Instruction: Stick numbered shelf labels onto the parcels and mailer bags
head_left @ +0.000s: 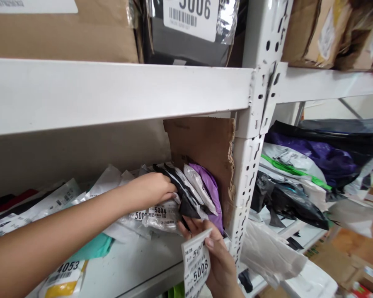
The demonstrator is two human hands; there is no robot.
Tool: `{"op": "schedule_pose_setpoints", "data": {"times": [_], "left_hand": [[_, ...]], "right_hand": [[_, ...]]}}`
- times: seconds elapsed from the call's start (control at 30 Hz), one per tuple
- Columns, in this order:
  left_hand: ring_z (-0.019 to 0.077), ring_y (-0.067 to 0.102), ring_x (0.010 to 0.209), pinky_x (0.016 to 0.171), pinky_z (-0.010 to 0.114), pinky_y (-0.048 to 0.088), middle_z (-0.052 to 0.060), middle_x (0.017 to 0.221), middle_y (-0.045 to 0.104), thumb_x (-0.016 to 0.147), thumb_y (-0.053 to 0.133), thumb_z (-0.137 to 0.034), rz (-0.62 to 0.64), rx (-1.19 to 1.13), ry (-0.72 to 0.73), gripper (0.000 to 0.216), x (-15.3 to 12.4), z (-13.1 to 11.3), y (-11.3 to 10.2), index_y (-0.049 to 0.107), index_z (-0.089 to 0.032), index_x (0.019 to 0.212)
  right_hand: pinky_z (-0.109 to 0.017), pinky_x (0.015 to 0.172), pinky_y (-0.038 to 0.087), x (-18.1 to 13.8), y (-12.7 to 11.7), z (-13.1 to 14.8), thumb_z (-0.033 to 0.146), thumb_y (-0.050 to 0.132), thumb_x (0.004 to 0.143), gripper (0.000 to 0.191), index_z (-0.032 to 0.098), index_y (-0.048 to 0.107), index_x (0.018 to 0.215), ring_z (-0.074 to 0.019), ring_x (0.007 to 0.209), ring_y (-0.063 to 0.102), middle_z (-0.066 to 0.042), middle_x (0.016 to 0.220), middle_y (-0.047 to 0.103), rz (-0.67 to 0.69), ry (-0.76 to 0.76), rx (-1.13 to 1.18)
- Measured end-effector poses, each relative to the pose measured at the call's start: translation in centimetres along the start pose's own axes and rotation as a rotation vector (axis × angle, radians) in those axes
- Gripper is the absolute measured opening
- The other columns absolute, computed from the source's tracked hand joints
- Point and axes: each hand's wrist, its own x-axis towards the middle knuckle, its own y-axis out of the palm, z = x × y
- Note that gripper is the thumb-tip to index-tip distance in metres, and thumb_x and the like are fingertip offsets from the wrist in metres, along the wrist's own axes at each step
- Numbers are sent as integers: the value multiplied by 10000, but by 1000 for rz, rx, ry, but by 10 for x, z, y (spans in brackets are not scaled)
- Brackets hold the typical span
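As left hand (158, 189) touches packages (201, 191), label strip (195, 265) in right hand (218, 256)

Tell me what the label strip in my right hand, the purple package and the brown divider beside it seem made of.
Label strip: probably paper, matte white and thin, gently curving, with black print.
Purple package: likely plastic film, given its soft sheen and creases.
Brown divider: looks like cardboard, matte, with a ragged, torn edge.
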Motion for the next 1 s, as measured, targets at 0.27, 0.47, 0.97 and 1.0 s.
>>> {"op": "schedule_pose_setpoints", "data": {"times": [0.27, 0.47, 0.97, 1.0], "left_hand": [[137, 558, 594, 580, 240, 391, 31, 661, 667, 833, 545, -165, 21, -161, 50, 212, 12, 4, -9, 696, -162, 684], [225, 621, 861, 760, 299, 498, 107, 989, 675, 678, 644, -181, 69, -231, -39, 140, -27, -14, 13, 710, -147, 797], [320, 590, 938, 908, 631, 413, 161, 805, 730, 841, 627, -247, 28, 212, 85, 159, 13, -70, 31, 761, -166, 813], [321, 596, 924, 888, 627, 430, 164, 798, 731, 841, 627, -254, 11, 215, 84, 167, 14, -73, 34, 764, -165, 809]], "right_hand": [[-208, 549, 425, -4, -13, 6, 291, 796, 659, 276, 200, 537, 679, -104, 565, 559, 1, 696, 668, 96, 48, -237], [-207, 511, 327, -10, 1, 9, 207, 639, 696, 88, 208, 593, 772, -86, 491, 409, 56, 584, 519, 246, 239, -505], [-346, 849, 465, 5, -50, -30, 150, 575, 732, 315, 182, 702, 1018, -242, 929, 623, -63, 996, 718, 223, 216, -803], [-352, 850, 464, 5, -55, -31, 154, 592, 725, 306, 181, 709, 1007, -247, 920, 623, -64, 986, 720, 224, 220, -801]]}}
